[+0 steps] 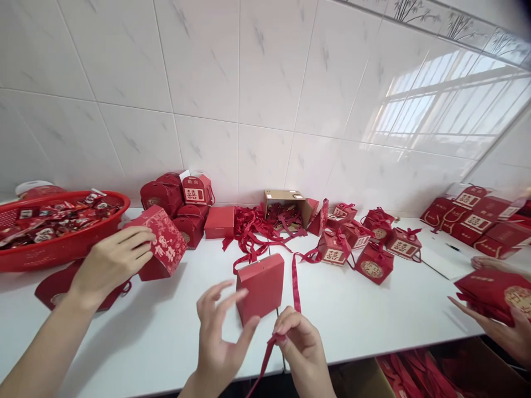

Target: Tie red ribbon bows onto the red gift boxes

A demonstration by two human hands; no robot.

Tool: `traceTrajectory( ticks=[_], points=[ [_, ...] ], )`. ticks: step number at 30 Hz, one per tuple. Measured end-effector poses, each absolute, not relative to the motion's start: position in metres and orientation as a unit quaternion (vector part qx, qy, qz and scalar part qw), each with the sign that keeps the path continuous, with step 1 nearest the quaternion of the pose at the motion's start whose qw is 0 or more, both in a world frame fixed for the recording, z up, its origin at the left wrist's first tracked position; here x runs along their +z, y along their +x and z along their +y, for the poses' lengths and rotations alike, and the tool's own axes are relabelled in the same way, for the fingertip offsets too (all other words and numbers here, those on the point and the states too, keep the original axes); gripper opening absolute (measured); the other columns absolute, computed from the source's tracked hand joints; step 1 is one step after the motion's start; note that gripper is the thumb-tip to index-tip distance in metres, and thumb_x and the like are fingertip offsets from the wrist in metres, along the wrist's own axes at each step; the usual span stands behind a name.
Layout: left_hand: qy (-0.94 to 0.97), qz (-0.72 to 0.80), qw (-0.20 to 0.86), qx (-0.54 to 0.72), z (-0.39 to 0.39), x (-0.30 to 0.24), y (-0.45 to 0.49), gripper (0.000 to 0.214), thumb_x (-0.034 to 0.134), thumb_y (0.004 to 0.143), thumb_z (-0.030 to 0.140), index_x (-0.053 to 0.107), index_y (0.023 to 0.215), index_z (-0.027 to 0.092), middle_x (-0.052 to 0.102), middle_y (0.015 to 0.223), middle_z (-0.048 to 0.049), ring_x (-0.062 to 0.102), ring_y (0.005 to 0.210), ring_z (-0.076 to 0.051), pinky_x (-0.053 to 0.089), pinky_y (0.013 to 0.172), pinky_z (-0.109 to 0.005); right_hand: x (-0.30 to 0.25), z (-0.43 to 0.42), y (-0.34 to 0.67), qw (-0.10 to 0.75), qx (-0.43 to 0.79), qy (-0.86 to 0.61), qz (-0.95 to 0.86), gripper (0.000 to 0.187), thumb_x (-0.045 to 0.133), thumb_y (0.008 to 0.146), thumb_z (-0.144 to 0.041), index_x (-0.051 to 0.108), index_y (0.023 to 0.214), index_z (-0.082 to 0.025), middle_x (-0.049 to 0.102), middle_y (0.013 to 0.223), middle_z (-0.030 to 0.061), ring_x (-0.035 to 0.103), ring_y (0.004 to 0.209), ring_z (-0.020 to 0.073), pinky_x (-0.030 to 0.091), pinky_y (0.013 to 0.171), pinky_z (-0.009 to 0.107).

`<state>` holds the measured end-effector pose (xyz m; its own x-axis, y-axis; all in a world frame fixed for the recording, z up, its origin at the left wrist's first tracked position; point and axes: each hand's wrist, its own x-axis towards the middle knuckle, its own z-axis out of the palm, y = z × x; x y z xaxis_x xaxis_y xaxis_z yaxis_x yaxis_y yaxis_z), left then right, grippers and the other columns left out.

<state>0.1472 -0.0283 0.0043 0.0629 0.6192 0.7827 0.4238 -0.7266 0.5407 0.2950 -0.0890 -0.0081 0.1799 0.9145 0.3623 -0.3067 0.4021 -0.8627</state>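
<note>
My right hand point(302, 349) pinches a red ribbon point(267, 356) between thumb and fingertips, close to the table's front edge. The ribbon's tail hangs down past that edge. My left hand point(222, 331) is open, its fingers spread apart and holding nothing. Just behind its fingertips stands a plain red box point(265, 287), upright on the white table; whether the fingers touch it I cannot tell. Another strip of red ribbon point(295, 284) lies on the table to the right of this box.
At left, a co-worker's hand point(112, 265) holds a patterned red box point(164, 243) near a red basket point(120, 207) of wrapped sweets. On the right, another person's hands point(504, 331) hold a red box point(493, 293). Loose ribbons point(251, 224) and several tied boxes point(375, 262) lie behind.
</note>
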Motion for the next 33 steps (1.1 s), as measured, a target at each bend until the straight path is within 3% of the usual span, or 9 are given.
traceTrajectory(
  ticks=[4, 7, 9, 12, 14, 17, 21, 27, 33],
  points=[
    [0.657, 0.472, 0.216, 0.547, 0.005, -0.001, 0.148, 0.073, 0.072, 0.076, 0.04, 0.036, 0.137, 0.022, 0.05, 0.132, -0.0162, 0.045, 0.127, -0.035, 0.038, 0.103, -0.057, -0.011, -0.085, 0.313, 0.692, 0.407, -0.362, -0.474, 0.01, 0.063, 0.088, -0.033, 0.066, 0.084, -0.025, 0.055, 0.08, 0.0029, 0.052, 0.073, 0.017, 0.043, 0.068, 0.028],
    [0.638, 0.436, 0.36, 0.524, 0.02, -0.003, 0.154, 0.072, 0.064, 0.083, 0.041, 0.027, 0.142, 0.022, 0.064, 0.11, -0.0095, 0.062, 0.106, -0.025, 0.048, 0.095, -0.045, -0.011, -0.076, 0.329, 0.678, 0.366, -0.391, -0.503, 0.011, 0.062, 0.089, -0.035, 0.067, 0.084, -0.025, 0.056, 0.086, 0.005, 0.055, 0.083, 0.02, 0.046, 0.075, 0.032],
    [0.63, 0.415, 0.393, 0.526, 0.021, -0.004, 0.158, 0.07, 0.06, 0.086, 0.038, 0.024, 0.144, 0.022, 0.065, 0.093, -0.0034, 0.066, 0.09, -0.019, 0.051, 0.089, -0.037, -0.01, -0.067, 0.337, 0.658, 0.329, -0.427, -0.525, 0.014, 0.063, 0.088, -0.037, 0.068, 0.083, -0.025, 0.056, 0.107, 0.0091, 0.054, 0.103, 0.0251, 0.047, 0.085, 0.037],
    [0.651, 0.387, 0.395, 0.52, 0.018, -0.006, 0.163, 0.069, 0.058, 0.088, 0.033, 0.024, 0.147, 0.022, 0.061, 0.08, 0.0019, 0.063, 0.082, -0.015, 0.051, 0.087, -0.034, -0.011, -0.052, 0.342, 0.629, 0.277, -0.473, -0.552, 0.017, 0.063, 0.087, -0.04, 0.069, 0.081, -0.025, 0.041, 0.141, 0.009, 0.036, 0.133, 0.0301, 0.036, 0.104, 0.044],
    [0.668, 0.363, 0.396, 0.514, 0.016, -0.006, 0.165, 0.067, 0.056, 0.089, 0.03, 0.026, 0.148, 0.023, 0.057, 0.077, 0.0035, 0.061, 0.077, -0.013, 0.052, 0.086, -0.032, -0.015, -0.043, 0.342, 0.618, 0.283, -0.467, -0.565, 0.018, 0.062, 0.087, -0.04, 0.069, 0.082, -0.024, 0.035, 0.148, 0.0082, 0.029, 0.139, 0.0298, 0.031, 0.108, 0.044],
    [0.695, 0.342, 0.396, 0.494, 0.016, -0.004, 0.164, 0.05, 0.056, 0.09, 0.029, 0.044, 0.139, 0.025, 0.061, 0.089, -0.0005, 0.061, 0.081, -0.014, 0.053, 0.085, -0.031, -0.022, -0.035, 0.339, 0.62, 0.303, -0.443, -0.572, 0.018, 0.061, 0.088, -0.039, 0.068, 0.084, -0.024, 0.034, 0.149, 0.0088, 0.031, 0.139, 0.0294, 0.033, 0.107, 0.042],
    [0.726, 0.329, 0.385, 0.466, 0.019, -0.003, 0.165, 0.019, 0.054, 0.09, 0.029, 0.066, 0.102, 0.02, 0.063, 0.096, -0.0063, 0.062, 0.089, -0.02, 0.052, 0.082, -0.032, -0.027, -0.034, 0.333, 0.635, 0.262, -0.464, -0.56, 0.017, 0.06, 0.089, -0.037, 0.067, 0.084, -0.023, 0.029, 0.151, 0.0076, 0.035, 0.136, 0.0286, 0.033, 0.106, 0.042],
    [0.709, 0.313, 0.392, 0.496, 0.014, -0.014, 0.172, 0.015, 0.05, 0.093, 0.028, 0.061, 0.091, 0.019, 0.06, 0.113, -0.0103, 0.056, 0.112, -0.024, 0.044, 0.098, -0.038, -0.028, -0.035, 0.325, 0.626, 0.198, -0.496, -0.568, 0.015, 0.057, 0.091, -0.034, 0.067, 0.086, -0.023, 0.025, 0.151, 0.0071, 0.039, 0.131, 0.0286, 0.035, 0.104, 0.044],
    [0.686, 0.307, 0.452, 0.481, 0.007, -0.022, 0.178, 0.02, 0.045, 0.096, 0.035, 0.056, 0.094, 0.019, 0.066, 0.094, -0.0066, 0.063, 0.081, -0.019, 0.049, 0.074, -0.03, -0.031, -0.035, 0.323, 0.63, 0.174, -0.51, -0.56, 0.015, 0.056, 0.091, -0.032, 0.068, 0.086, -0.024, 0.035, 0.146, 0.0092, 0.04, 0.131, 0.0312, 0.034, 0.105, 0.051]
  ],
)
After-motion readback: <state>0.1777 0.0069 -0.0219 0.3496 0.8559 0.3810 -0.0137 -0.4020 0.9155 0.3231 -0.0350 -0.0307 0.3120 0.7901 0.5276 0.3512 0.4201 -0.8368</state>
